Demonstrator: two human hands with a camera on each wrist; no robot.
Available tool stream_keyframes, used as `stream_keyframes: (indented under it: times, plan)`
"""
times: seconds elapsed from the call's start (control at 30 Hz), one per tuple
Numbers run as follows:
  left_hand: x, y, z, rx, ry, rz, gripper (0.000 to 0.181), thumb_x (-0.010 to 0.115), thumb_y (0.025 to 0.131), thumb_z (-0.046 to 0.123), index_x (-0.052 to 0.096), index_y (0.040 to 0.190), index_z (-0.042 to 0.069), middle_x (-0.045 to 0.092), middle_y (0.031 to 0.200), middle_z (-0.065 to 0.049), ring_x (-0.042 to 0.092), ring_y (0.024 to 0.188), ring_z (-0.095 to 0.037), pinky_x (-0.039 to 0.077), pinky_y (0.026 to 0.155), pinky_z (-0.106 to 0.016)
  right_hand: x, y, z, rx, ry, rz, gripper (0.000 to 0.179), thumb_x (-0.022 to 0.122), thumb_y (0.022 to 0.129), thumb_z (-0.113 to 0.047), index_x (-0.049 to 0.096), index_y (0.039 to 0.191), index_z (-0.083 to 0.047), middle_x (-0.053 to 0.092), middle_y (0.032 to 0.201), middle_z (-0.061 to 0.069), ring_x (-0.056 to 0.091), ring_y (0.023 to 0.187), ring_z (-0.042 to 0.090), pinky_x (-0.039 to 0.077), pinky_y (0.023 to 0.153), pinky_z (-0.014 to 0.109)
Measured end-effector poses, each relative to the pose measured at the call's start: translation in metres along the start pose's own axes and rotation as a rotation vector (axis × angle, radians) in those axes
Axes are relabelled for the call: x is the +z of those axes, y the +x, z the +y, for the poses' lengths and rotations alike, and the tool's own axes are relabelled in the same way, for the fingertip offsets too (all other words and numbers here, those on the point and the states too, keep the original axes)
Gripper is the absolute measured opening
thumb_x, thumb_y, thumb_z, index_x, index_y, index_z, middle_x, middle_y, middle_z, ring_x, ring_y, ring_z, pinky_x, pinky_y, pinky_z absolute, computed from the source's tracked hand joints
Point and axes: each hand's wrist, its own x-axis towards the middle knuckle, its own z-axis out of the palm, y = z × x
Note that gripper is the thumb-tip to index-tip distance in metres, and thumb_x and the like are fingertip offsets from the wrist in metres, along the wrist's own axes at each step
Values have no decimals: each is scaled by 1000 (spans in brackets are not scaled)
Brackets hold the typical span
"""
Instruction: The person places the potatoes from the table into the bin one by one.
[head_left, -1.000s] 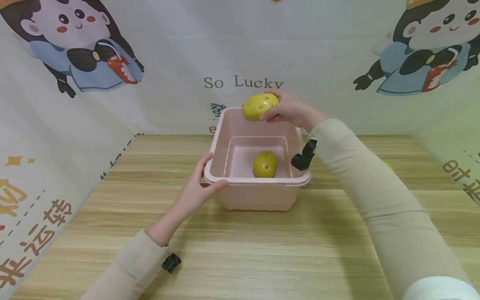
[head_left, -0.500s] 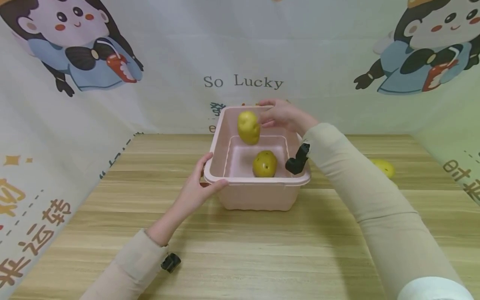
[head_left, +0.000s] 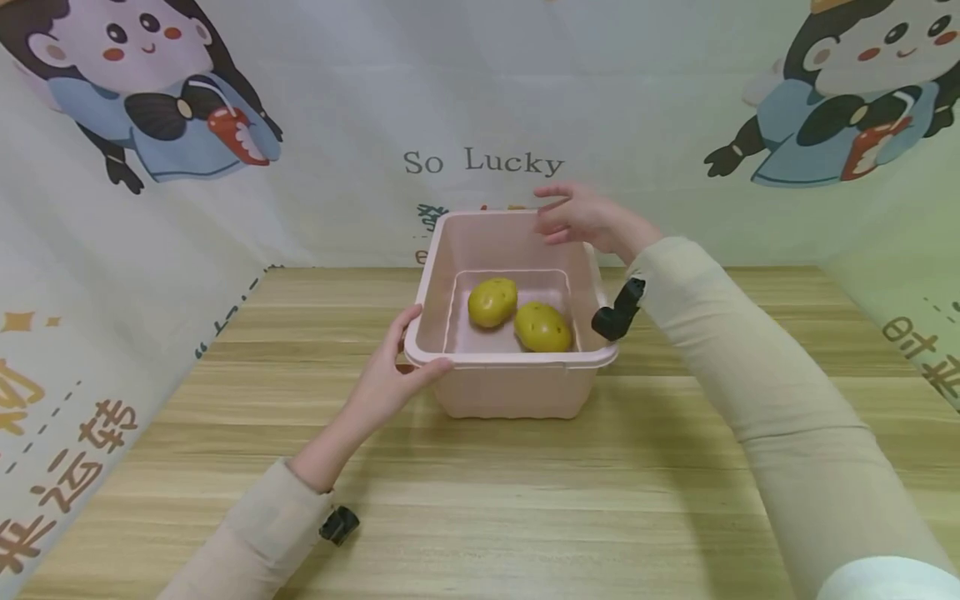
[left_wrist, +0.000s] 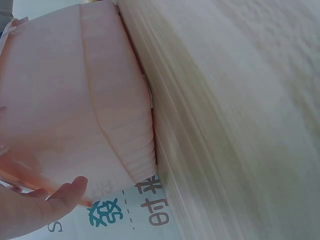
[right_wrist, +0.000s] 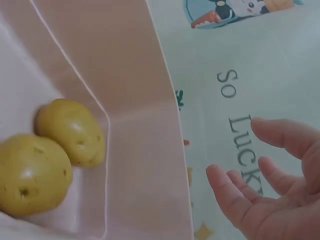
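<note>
A pink plastic bin (head_left: 510, 390) stands on the table, and two yellow potatoes lie on its floor. One potato (head_left: 492, 302) is further back and left; the other potato (head_left: 543, 327) is nearer the front wall, right beside it. My left hand (head_left: 382, 385) holds the bin's near left corner, thumb along the front rim and fingers at the left side. Over the bin's far right rim, my right hand (head_left: 588, 218) is raised with its fingers spread and nothing in them. The right wrist view shows that hand (right_wrist: 280, 195) outside the bin wall.
The wooden table (head_left: 480, 500) carries the bin near its back edge. A printed cloth (head_left: 337, 108) hangs close behind and at both sides. Small black cameras sit at both wrists. My right sleeve (head_left: 765, 392) covers part of the table's right side.
My right hand has let go of a potato, which dropped into the bin beside the other, and has lifted back right. The first potato shifted slightly right. My left hand stays put.
</note>
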Motion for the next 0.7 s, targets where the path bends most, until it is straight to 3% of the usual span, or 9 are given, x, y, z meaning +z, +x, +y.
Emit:
stream_keyframes:
  times: [0.13, 0.37, 0.7]
  plan:
    - [1, 0, 0, -8, -4, 0, 79, 67, 83, 25, 19, 145, 18, 33, 143, -14, 41, 120, -28, 45, 91, -42, -15, -8, 2, -14, -10, 11, 65, 46, 89, 5, 16, 146, -7, 21, 148, 19, 49, 102, 19, 36, 103, 36]
    - [1, 0, -1, -12, -10, 4, 79, 67, 83, 26, 19, 145, 18, 33, 142, -13, 42, 119, -28, 45, 90, -40, -39, -28, 9, -39, -41, 4, 69, 47, 91, 1, 9, 147, -10, 17, 149, 19, 34, 129, 32, 35, 104, 38]
    - [1, 1, -1, -8, -21, -4, 80, 67, 83, 25, 18, 146, 19, 32, 142, -13, 42, 118, -28, 45, 90, -40, -69, -60, 22, -82, -48, 29, 69, 50, 92, -7, 8, 147, -11, 23, 143, 20, 42, 117, 23, 48, 88, 25]
